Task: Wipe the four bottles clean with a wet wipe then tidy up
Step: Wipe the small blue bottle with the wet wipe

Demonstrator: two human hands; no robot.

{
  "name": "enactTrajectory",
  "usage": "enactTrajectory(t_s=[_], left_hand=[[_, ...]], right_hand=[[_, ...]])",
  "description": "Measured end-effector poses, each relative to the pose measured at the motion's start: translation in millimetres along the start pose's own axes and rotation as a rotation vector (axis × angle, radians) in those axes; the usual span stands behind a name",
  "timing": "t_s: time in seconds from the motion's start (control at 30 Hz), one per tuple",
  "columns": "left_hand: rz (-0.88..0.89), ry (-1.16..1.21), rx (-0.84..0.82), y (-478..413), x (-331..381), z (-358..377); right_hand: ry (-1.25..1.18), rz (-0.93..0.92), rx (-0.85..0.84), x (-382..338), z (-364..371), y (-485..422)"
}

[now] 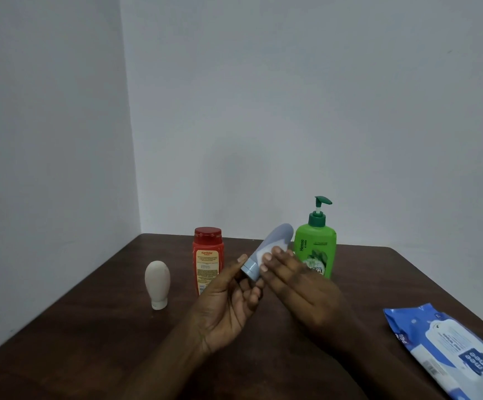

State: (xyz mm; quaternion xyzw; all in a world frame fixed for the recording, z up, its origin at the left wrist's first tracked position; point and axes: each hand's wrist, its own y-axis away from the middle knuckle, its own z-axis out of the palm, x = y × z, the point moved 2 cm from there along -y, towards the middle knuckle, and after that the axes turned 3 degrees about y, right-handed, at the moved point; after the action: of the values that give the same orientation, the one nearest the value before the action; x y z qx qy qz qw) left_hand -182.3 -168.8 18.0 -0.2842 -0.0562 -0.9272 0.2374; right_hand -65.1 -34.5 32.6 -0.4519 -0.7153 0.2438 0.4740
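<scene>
My left hand [231, 301] holds a grey-blue squeeze bottle [275, 238] by its cap end, tilted up to the right above the table. My right hand [295, 278] presses a small white wet wipe [265, 253] against the bottle's lower body with its fingertips. A red bottle [208, 255] stands upright behind my left hand. A green pump bottle [316, 243] stands behind my right hand. A beige squeeze bottle [157, 280] stands on its cap to the left.
A blue and white wet wipe pack [448, 350] lies at the right near the edge of the dark wooden table [90, 327]. The table sits in a corner between two pale walls.
</scene>
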Motion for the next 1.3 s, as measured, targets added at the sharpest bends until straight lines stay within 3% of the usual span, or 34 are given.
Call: enactTrajectory(t_s=[0.13,0.3,0.57,0.67,0.83,1.1,1.3], left_hand=[[0.301,-0.312,0.118,-4,-1,-1],[0.482,-0.583,0.154,-4,-6,-7],[0.825,-0.935,0.222,-1,-3,-9],[0.956,-1.073,0.201,2,-2,-9],[1.257,-1.529,0.122,7,-3,-4],[1.474,-1.696,0.056,10,5,-9],[1.583,-1.962,-0.111,11,-2,-2]], right_hand=[[0.031,0.161,0.089,13,-1,4],[0.022,0.298,0.142,27,0,10],[0.003,0.088,-0.023,-2,10,2],[0.023,0.148,-0.02,10,10,6],[0.046,0.348,0.051,41,6,19],[-0.018,0.134,0.001,-3,15,-2],[-0.082,0.454,-0.058,42,20,19]])
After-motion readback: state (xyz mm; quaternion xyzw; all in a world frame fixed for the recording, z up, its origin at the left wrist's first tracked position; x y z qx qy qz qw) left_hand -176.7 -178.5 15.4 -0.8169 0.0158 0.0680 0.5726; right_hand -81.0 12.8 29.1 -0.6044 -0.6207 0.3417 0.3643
